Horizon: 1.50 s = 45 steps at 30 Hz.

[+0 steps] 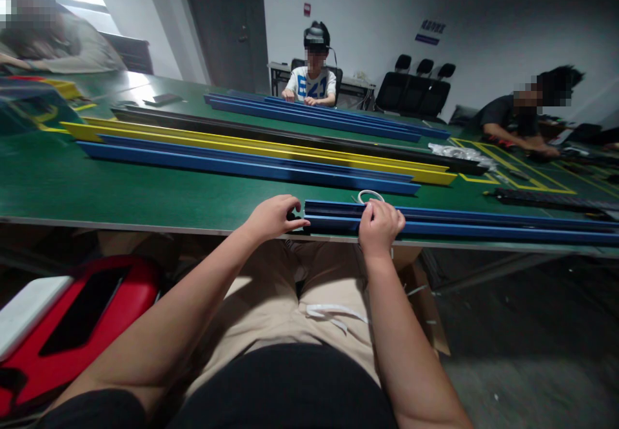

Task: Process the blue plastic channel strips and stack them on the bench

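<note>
A long blue channel (483, 222) lies along the near edge of the green table, its open groove facing up. My right hand (380, 228) is closed over it a short way from its left end. A loop of white cable (371, 193) sticks up just behind those fingers; whether they also pinch it is hidden. At the channel's left end, my left hand (275, 218) has its thumb and fingers curled around a small black piece (293, 215). That piece is partly covered and its kind is unclear.
Beyond lie another blue channel (251, 169), a yellow channel (261, 147), a black channel (271, 127) and several more blue ones (314, 118). A clear plastic bag (459, 153) sits to the right. Three people are around the table. A red stool (111, 313) stands at lower left.
</note>
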Each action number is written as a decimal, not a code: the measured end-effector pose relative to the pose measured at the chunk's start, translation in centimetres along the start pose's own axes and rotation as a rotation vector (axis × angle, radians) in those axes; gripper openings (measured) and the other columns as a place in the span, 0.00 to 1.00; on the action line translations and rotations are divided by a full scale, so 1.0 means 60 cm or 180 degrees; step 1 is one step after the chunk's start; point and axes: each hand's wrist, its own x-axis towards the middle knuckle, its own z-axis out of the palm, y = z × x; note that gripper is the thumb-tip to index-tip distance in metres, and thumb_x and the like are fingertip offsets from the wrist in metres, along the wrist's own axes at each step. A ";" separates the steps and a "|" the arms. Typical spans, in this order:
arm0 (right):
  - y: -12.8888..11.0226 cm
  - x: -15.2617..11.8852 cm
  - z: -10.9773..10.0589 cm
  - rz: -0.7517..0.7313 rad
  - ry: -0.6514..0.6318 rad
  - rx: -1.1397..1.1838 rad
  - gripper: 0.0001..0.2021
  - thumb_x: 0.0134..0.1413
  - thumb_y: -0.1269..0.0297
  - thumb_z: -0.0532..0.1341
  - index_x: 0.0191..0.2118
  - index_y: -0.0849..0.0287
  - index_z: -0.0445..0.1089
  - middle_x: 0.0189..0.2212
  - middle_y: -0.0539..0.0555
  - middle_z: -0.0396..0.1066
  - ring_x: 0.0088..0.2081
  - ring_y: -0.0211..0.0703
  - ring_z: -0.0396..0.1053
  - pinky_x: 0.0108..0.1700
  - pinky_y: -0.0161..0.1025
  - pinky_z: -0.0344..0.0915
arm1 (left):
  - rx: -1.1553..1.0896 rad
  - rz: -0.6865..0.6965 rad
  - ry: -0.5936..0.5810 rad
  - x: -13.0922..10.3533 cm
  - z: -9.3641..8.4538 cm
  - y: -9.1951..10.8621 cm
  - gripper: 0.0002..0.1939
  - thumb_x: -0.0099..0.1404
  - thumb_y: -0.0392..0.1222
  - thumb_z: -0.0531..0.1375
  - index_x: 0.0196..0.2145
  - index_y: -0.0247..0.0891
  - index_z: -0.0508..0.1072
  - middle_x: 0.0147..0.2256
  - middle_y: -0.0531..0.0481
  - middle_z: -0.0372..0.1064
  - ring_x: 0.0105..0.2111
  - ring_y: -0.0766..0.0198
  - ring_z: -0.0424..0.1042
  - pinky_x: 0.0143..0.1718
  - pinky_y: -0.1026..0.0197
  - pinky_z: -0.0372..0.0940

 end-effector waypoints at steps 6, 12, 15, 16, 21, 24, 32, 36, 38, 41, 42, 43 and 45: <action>0.003 -0.008 0.000 -0.0109 0.0072 0.0100 0.14 0.67 0.63 0.52 0.42 0.54 0.75 0.45 0.54 0.78 0.53 0.49 0.68 0.63 0.54 0.46 | 0.0305 0.0040 -0.0211 -0.001 0.004 0.002 0.27 0.68 0.65 0.55 0.51 0.44 0.77 0.39 0.48 0.77 0.37 0.59 0.74 0.37 0.60 0.62; 0.005 -0.011 -0.002 -0.0160 0.0006 0.0110 0.14 0.67 0.63 0.52 0.39 0.54 0.75 0.44 0.55 0.78 0.52 0.49 0.69 0.61 0.53 0.49 | 0.0571 -0.0060 -0.0414 0.002 0.002 0.006 0.30 0.68 0.67 0.52 0.54 0.45 0.77 0.37 0.47 0.79 0.36 0.57 0.76 0.33 0.60 0.61; 0.006 -0.011 -0.002 -0.0164 0.0002 0.0139 0.14 0.67 0.63 0.52 0.38 0.54 0.75 0.44 0.55 0.78 0.51 0.49 0.69 0.60 0.51 0.50 | 0.0636 -0.0104 -0.0479 0.003 0.001 0.008 0.31 0.68 0.68 0.51 0.56 0.46 0.76 0.36 0.47 0.79 0.36 0.56 0.76 0.33 0.60 0.60; 0.006 -0.011 -0.002 -0.0163 0.0007 0.0154 0.13 0.67 0.63 0.52 0.38 0.54 0.75 0.44 0.54 0.78 0.51 0.48 0.69 0.60 0.51 0.50 | 0.0636 -0.0116 -0.0497 0.003 0.000 0.008 0.31 0.68 0.68 0.51 0.56 0.46 0.76 0.36 0.47 0.79 0.36 0.56 0.76 0.33 0.60 0.60; 0.005 -0.010 -0.002 -0.0134 -0.0006 0.0146 0.13 0.66 0.62 0.52 0.38 0.55 0.75 0.44 0.54 0.78 0.51 0.48 0.69 0.58 0.49 0.51 | 0.0557 -0.0140 -0.0544 0.004 -0.002 0.011 0.31 0.68 0.68 0.50 0.54 0.48 0.78 0.36 0.48 0.79 0.35 0.57 0.76 0.33 0.60 0.60; 0.003 -0.010 -0.004 -0.0114 -0.0081 0.0094 0.14 0.67 0.62 0.51 0.38 0.55 0.74 0.44 0.55 0.78 0.51 0.49 0.69 0.58 0.49 0.50 | 0.0560 -0.0131 -0.0510 0.005 -0.001 0.011 0.31 0.68 0.68 0.51 0.54 0.47 0.77 0.36 0.48 0.79 0.35 0.57 0.76 0.32 0.60 0.60; 0.000 -0.007 -0.008 -0.0067 -0.0195 0.0012 0.15 0.67 0.61 0.50 0.38 0.55 0.75 0.45 0.56 0.77 0.51 0.50 0.68 0.57 0.49 0.50 | 0.0657 -0.0035 -0.0525 0.005 0.002 0.010 0.31 0.69 0.67 0.49 0.55 0.47 0.76 0.37 0.47 0.80 0.37 0.55 0.77 0.33 0.60 0.61; -0.001 -0.007 -0.010 -0.0071 -0.0201 0.0030 0.15 0.67 0.62 0.51 0.39 0.55 0.74 0.45 0.56 0.77 0.51 0.49 0.68 0.57 0.49 0.50 | 0.0642 -0.0046 -0.0580 0.008 0.001 0.010 0.31 0.69 0.67 0.49 0.55 0.47 0.76 0.37 0.47 0.80 0.37 0.54 0.77 0.34 0.60 0.61; -0.001 -0.007 -0.010 -0.0067 -0.0193 0.0056 0.14 0.67 0.62 0.51 0.38 0.55 0.74 0.45 0.56 0.77 0.51 0.49 0.68 0.57 0.49 0.50 | 0.0595 -0.0045 -0.0637 0.010 0.000 0.010 0.31 0.69 0.67 0.49 0.55 0.47 0.76 0.36 0.47 0.79 0.37 0.55 0.77 0.33 0.60 0.61; -0.001 -0.007 -0.011 -0.0070 -0.0200 0.0067 0.14 0.67 0.62 0.51 0.38 0.55 0.74 0.45 0.55 0.77 0.51 0.49 0.68 0.57 0.49 0.50 | 0.0544 -0.0044 -0.0685 0.011 -0.001 0.009 0.31 0.69 0.67 0.49 0.55 0.47 0.76 0.36 0.48 0.79 0.36 0.56 0.77 0.33 0.60 0.60; -0.001 -0.007 -0.011 -0.0072 -0.0210 0.0056 0.14 0.67 0.62 0.51 0.37 0.55 0.74 0.45 0.55 0.77 0.51 0.49 0.68 0.57 0.49 0.50 | 0.0548 -0.0030 -0.0678 0.011 -0.001 0.010 0.31 0.69 0.67 0.49 0.55 0.46 0.76 0.36 0.48 0.79 0.36 0.56 0.77 0.33 0.60 0.60; -0.001 -0.007 -0.011 -0.0073 -0.0219 0.0042 0.14 0.67 0.61 0.51 0.37 0.55 0.74 0.45 0.56 0.77 0.51 0.49 0.68 0.57 0.49 0.50 | 0.0563 -0.0012 -0.0654 0.010 0.000 0.010 0.31 0.69 0.67 0.49 0.55 0.46 0.76 0.36 0.48 0.79 0.36 0.56 0.77 0.33 0.60 0.60; 0.000 -0.008 -0.011 -0.0066 -0.0231 0.0023 0.14 0.67 0.61 0.51 0.37 0.55 0.74 0.45 0.56 0.77 0.51 0.50 0.68 0.57 0.49 0.50 | 0.0620 0.0015 -0.0576 0.007 0.001 0.012 0.30 0.70 0.66 0.49 0.55 0.46 0.76 0.37 0.47 0.79 0.37 0.56 0.77 0.34 0.60 0.61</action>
